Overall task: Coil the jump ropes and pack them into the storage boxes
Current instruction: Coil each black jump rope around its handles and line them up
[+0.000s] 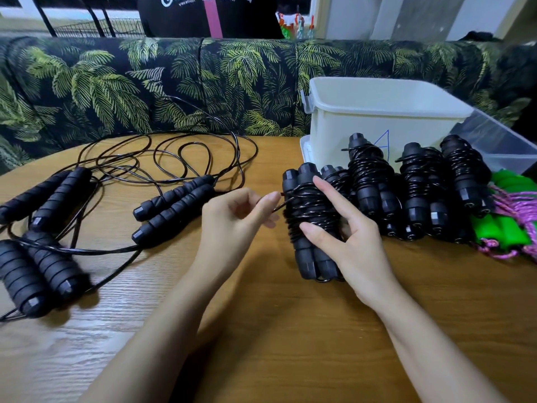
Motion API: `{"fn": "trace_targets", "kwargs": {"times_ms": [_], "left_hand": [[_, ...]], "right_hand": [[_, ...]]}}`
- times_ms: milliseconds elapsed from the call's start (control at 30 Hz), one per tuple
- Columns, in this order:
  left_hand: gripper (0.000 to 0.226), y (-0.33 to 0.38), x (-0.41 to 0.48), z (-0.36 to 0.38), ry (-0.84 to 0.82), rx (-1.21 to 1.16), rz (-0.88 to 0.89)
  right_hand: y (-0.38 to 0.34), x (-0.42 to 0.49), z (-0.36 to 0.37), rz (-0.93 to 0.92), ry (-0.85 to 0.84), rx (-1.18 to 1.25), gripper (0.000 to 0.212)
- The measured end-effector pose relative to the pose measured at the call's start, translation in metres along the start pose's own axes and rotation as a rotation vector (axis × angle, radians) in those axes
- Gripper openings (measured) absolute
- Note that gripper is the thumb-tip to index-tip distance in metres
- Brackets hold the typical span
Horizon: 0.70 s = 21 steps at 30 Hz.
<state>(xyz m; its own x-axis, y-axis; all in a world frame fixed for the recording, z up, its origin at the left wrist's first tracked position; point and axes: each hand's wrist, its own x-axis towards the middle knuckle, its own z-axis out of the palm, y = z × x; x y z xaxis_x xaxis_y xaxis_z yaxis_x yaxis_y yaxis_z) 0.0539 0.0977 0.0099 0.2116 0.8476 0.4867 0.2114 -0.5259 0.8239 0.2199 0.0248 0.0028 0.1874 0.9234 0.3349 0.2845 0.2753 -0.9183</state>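
A black jump rope bundle (308,205), two handles side by side with cord wound round them, is at the table's middle. My right hand (345,237) holds it from the right, thumb across the front and fingers behind. My left hand (235,219) pinches the loose cord end just left of the bundle. Several coiled black bundles (418,187) lie to the right, in front of a white storage box (377,112). Uncoiled black ropes (174,205) with foam handles and tangled cord (162,158) lie on the left.
A clear plastic box (505,146) stands at the far right behind a green-handled rope with pink cord (511,225). More foam handles (37,271) lie at the left edge of the wooden table (276,330). A leaf-patterned sofa (174,82) runs behind, and a person in a black top (209,16) is beyond it.
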Motion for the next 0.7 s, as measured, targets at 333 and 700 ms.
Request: {"fn": "trace_targets", "kwargs": {"times_ms": [333, 700], "left_hand": [[0.032, 0.004, 0.007, -0.001, -0.061, -0.672, -0.535], [0.037, 0.003, -0.006, 0.017, 0.134, -0.599, -0.553]], "right_hand": [[-0.004, -0.002, 0.001, 0.02, -0.177, 0.142, 0.063], [-0.004, -0.011, 0.034, -0.213, 0.087, -1.05, 0.094]]}}
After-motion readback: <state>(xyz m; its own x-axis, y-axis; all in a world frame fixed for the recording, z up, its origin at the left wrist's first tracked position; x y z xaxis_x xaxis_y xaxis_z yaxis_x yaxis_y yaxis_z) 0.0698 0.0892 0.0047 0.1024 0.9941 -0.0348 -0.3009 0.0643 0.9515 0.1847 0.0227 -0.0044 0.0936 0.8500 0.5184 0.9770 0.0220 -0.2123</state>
